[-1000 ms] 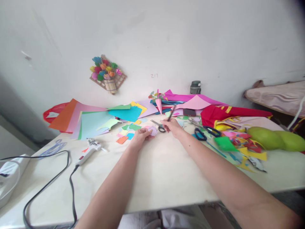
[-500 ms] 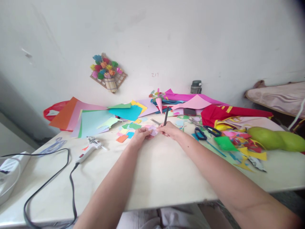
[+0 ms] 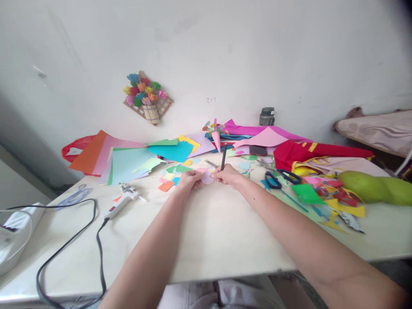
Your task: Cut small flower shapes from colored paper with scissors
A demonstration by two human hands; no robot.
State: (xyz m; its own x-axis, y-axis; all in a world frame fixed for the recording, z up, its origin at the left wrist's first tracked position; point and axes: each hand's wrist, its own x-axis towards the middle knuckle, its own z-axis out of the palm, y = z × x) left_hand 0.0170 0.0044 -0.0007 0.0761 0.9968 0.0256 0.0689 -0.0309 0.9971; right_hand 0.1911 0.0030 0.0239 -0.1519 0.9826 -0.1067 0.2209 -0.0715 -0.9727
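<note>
Between my two hands is a small lilac paper piece with a rounded edge. My left hand pinches its left side. My right hand has its fingertips at the right side of the paper, and a black pen rises upright from its grip. Small coloured paper pieces, among them an orange one and a green one, lie just left of and beyond my left hand. Open scissor blades show behind the lilac paper.
A glue gun with a black cord lies at left. Large coloured sheets are stacked behind. Dark-handled scissors, a green packet and paper scraps lie right. A pink paper cone holding small flowers stands near the wall.
The lilac paper now shows flatter and rounder between my fingers. My hands have barely moved, and the whole view has shifted slightly.
</note>
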